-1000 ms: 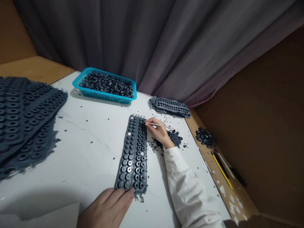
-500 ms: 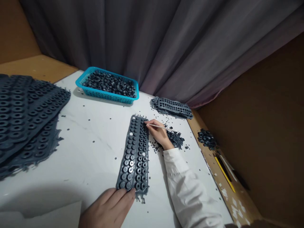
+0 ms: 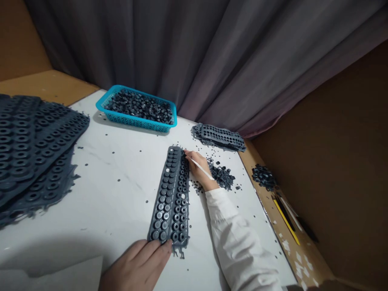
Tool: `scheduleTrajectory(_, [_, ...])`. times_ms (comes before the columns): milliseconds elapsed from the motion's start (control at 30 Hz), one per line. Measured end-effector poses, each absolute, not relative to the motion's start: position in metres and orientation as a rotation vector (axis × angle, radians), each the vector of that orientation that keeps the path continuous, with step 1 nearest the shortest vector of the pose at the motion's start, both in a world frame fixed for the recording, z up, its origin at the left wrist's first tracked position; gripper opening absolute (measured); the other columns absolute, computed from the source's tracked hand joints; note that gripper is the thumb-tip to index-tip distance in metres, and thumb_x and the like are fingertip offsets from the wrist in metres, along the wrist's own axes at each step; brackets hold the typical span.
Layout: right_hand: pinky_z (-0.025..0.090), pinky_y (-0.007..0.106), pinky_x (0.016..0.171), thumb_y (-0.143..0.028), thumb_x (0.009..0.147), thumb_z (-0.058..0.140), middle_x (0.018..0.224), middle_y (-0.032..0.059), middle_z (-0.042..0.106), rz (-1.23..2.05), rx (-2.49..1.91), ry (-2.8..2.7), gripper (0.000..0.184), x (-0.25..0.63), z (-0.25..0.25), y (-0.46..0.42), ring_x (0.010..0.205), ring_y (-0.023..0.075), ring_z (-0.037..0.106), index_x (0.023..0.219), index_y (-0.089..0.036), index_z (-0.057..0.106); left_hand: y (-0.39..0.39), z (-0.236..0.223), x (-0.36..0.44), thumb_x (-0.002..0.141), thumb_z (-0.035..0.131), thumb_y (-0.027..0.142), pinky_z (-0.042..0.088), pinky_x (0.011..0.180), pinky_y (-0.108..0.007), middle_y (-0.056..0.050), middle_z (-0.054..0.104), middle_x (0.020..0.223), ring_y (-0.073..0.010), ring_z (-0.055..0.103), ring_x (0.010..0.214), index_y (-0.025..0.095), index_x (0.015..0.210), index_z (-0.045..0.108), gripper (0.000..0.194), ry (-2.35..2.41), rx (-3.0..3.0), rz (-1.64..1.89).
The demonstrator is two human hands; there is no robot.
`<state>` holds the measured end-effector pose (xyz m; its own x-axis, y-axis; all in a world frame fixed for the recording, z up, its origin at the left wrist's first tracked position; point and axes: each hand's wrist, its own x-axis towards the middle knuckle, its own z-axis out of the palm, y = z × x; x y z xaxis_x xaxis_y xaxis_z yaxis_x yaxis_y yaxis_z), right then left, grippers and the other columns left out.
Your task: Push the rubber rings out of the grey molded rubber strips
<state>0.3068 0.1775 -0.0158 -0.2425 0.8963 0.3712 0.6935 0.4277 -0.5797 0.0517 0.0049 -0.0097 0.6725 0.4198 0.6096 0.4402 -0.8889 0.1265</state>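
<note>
Beyond the hands a grey curtain [image 3: 194,56] hangs in deep folds across the back. Brown board walls [image 3: 342,161] close in to the right of the right hand, another brown panel [image 3: 18,36] far left. Under the hands lies a white tabletop [image 3: 115,194], wooden edge [image 3: 45,85] showing. Light is dim.

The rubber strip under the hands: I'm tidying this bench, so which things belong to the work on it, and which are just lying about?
In use:
- rubber strip, near end pressed by the left hand
- thin stick held in the right hand, at the strip's far end

Lying about:
- blue basket of small rings
- stacked sheets
- emptied strips
- loose scraps
- yellow pencil
</note>
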Motion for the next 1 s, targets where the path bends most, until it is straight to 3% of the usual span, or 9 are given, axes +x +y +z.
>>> scheduleTrajectory(100, [0.047, 0.035, 0.088, -0.033, 0.095, 0.039, 0.115, 0.0090, 0.067, 0.343, -1.392, -1.950, 0.023, 0.3072, -0.0171, 0.1811, 0.102, 0.0223, 0.062, 0.096, -0.024, 0.059, 0.0049, -0.0073, 0.0521, 0.104, 0.018, 0.037, 0.044, 0.078, -0.025, 0.000, 0.071, 0.097, -0.0145, 0.058, 0.083, 0.016, 0.099, 0.069, 0.055, -0.741, -2.844, -1.054])
scheduleTrajectory(300, [0.048, 0.031, 0.073, -0.039, 0.093, 0.043, 0.100, 0.0075, 0.070, 0.405, -1.418, -1.784, 0.025, 0.3075, -0.0169, 0.1824, 0.077, 0.0192, 0.064, 0.099, -0.021, 0.060, 0.0074, -0.0087, 0.0502, 0.103, 0.023, 0.038, 0.044, 0.080, -0.023, -0.001, 0.070, 0.100, -0.0140, 0.059, 0.084, 0.017, 0.105, 0.067, 0.049, -0.707, -2.902, -0.994])
scheduleTrajectory(633, [0.046, 0.032, 0.078, -0.045, 0.091, 0.050, 0.100, 0.0064, 0.069, 0.638, -1.300, -1.752, 0.027, 0.3113, -0.0198, 0.1801, 0.087, 0.0197, 0.062, 0.094, -0.020, 0.059, 0.0060, -0.0106, 0.0500, 0.103, 0.022, 0.042, 0.044, 0.079, -0.025, 0.001, 0.071, 0.100, -0.0138, 0.059, 0.085, 0.017, 0.100, 0.069, 0.054, -0.708, -2.849, -0.999])
scheduleTrajectory(800, [0.045, 0.036, 0.086, -0.046, 0.091, 0.049, 0.110, 0.0087, 0.068, 0.632, -1.311, -1.810, 0.025, 0.3128, -0.0192, 0.1796, 0.102, 0.0219, 0.062, 0.090, -0.021, 0.056, 0.0037, -0.0166, 0.0489, 0.104, 0.026, 0.030, 0.044, 0.082, -0.023, 0.003, 0.070, 0.105, -0.0134, 0.059, 0.089, 0.019, 0.104, 0.069, 0.045, -0.744, -2.852, -0.996])
scheduleTrajectory(1000, [0.043, 0.039, 0.089, -0.037, 0.092, 0.049, 0.108, 0.0070, 0.068, 0.489, -1.349, -1.951, 0.015, 0.3162, -0.0235, 0.1830, 0.102, 0.0228, 0.059, 0.091, -0.024, 0.057, 0.0053, -0.0110, 0.0488, 0.103, 0.026, 0.037, 0.043, 0.081, -0.023, 0.001, 0.070, 0.102, -0.0141, 0.058, 0.087, 0.018, 0.101, 0.070, 0.048, -0.720, -2.845, -1.005])
